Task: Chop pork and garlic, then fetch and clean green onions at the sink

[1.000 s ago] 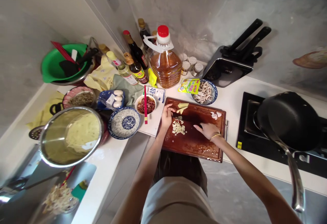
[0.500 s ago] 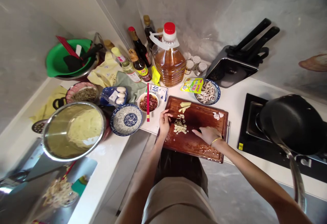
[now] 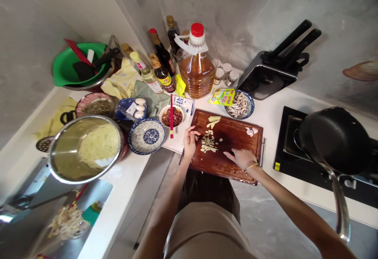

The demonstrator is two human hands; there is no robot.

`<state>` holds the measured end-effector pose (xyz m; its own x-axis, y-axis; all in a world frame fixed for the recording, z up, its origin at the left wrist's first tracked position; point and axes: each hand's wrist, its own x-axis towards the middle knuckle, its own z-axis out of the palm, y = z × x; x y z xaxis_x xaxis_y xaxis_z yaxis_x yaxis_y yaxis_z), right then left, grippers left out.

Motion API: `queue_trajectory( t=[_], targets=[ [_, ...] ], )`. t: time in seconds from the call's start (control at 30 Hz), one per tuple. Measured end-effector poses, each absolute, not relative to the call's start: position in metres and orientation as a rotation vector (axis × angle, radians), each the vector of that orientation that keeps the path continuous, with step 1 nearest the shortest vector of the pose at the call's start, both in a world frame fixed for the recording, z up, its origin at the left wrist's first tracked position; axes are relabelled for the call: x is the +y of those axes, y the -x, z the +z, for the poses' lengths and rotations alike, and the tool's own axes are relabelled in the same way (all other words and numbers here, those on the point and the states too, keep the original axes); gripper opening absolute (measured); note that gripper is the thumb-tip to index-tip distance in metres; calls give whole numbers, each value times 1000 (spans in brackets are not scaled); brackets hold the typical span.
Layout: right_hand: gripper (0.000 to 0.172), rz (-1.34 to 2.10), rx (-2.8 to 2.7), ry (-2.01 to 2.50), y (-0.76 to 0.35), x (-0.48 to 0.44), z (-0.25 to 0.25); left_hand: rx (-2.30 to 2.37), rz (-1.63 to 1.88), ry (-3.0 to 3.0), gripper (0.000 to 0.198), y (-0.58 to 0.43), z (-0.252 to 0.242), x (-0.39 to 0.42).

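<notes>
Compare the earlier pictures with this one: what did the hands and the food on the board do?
Little changed. The left hand stays at the left end of the chopping board beside the pile of pale slices, which is slightly more gathered. The right hand stays on a dark knife, hard to make out. Nothing was picked up or let go. The mushroom plate and pan stayed put.

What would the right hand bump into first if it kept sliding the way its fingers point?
The right hand lies on the cutting board, fingers pointing left. Going straight on, it would probably meet the pile of chopped pale pieces first, then the left hand just past it.
</notes>
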<state>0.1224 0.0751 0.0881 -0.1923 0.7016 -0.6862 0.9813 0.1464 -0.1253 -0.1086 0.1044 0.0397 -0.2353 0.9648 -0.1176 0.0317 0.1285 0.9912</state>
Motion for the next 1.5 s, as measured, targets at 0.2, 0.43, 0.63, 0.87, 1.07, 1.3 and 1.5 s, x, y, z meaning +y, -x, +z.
queue_trajectory(
  t=[0.2,0.43,0.63,0.87,1.07,1.3,1.5],
  targets=[
    [62,-737,1914,-1646,-116,63,68,1462,1177,-1061,29,106,30,104],
    [66,-743,2018,-1616,-121,55,70,1476,1191,-1083,29,111,42,90],
    [63,-723,2031,-1538,-122,61,71,1550,1227,-1039,28,110,35,71],
    [59,-753,2024,-1563,-123,65,74,1532,1190,-1073,29,106,45,76],
    [68,-715,2101,-1524,-124,62,92,1540,1274,-1034,28,113,57,68],
    [64,-731,2029,-1492,-120,63,74,1581,1269,-1006,28,109,36,58],
    [62,-757,2023,-1523,-128,62,72,1595,1213,-1073,28,103,46,64]
  ],
)
